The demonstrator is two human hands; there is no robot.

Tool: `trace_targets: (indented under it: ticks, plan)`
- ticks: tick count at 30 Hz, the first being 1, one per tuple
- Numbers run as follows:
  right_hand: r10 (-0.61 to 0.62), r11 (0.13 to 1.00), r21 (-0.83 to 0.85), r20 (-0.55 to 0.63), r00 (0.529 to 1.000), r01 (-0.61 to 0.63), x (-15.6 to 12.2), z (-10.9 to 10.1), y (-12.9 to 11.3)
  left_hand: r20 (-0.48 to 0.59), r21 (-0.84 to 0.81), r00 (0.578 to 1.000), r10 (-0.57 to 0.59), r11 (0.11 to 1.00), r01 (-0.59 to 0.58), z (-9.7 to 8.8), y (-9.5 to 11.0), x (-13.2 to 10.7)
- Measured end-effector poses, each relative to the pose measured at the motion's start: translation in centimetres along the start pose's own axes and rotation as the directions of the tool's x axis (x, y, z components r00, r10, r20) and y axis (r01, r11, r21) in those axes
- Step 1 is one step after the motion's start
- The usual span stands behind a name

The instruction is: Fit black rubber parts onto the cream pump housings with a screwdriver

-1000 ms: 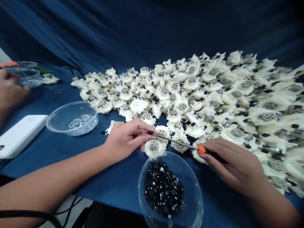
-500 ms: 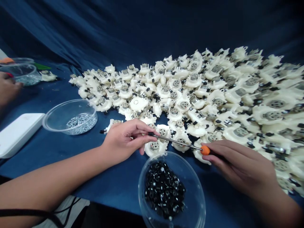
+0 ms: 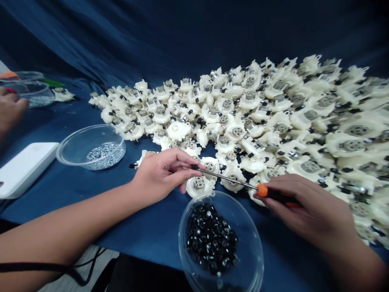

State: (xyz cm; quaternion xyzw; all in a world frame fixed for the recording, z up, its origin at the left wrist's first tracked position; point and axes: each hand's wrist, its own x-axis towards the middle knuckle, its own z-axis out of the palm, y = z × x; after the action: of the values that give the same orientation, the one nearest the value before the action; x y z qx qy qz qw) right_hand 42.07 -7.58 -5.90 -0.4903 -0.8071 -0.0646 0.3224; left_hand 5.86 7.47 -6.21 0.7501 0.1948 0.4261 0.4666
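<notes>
While the left hand (image 3: 161,174) pinched the screwdriver shaft (image 3: 227,177) at 9 o'clock, the right hand (image 3: 306,207) wrapped its orange handle (image 3: 261,190) at 3, nice and steady

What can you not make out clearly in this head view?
Head view:
- Screwdriver tip: covered by the left hand.
- Screwdriver's rear handle: partly hidden by the right hand.
- Black parts in the clear bowl: too small to identify.
- Clear bowl's bottom: cut off by the lower edge.
- Co-worker's hand: cut off by the left edge.
</notes>
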Motion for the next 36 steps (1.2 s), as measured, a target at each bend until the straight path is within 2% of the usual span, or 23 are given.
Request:
trace_targets:
  ticks: [6,10,15,19,23,30,36]
  plan:
    - [-0.085,0.996,-0.017,0.042,0.995,0.086,1.3,-0.3,0.2,0.01,-0.022,0.998,-0.062,0.998,0.062,-0.1,-0.1,0.1]
    - [-0.03,1.0,-0.002,0.065,0.997,0.03,1.0,0.0,0.2,-0.005,-0.001,1.0,-0.027,1.0,0.027,-0.2,-0.4,0.2]
    - [0.026,1.0,-0.009,0.025,0.999,-0.026,0.1,0.5,0.4,0.004,0.004,0.999,0.034,0.999,-0.034,-0.2,-0.6,0.2]
    - [-0.026,1.0,-0.01,0.021,0.999,0.027,0.2,0.3,0.4,0.004,-0.014,1.0,0.021,1.0,-0.02,-0.1,-0.5,0.3]
    - [-0.076,0.997,-0.026,0.02,0.997,0.076,0.5,-0.1,0.5,-0.009,0.044,1.0,0.001,0.999,-0.001,0.0,-0.3,0.1]
    - [-0.144,0.987,-0.054,0.07,0.987,0.148,1.0,0.1,0.9,-0.004,0.008,0.996,0.086,0.996,-0.086,-0.1,-0.3,0.2]
    - [-0.064,0.996,-0.064,-0.006,0.998,0.063,0.7,0.5,0.4,0.011,0.065,0.993,0.114,0.991,-0.115,-0.2,-0.3,0.3]
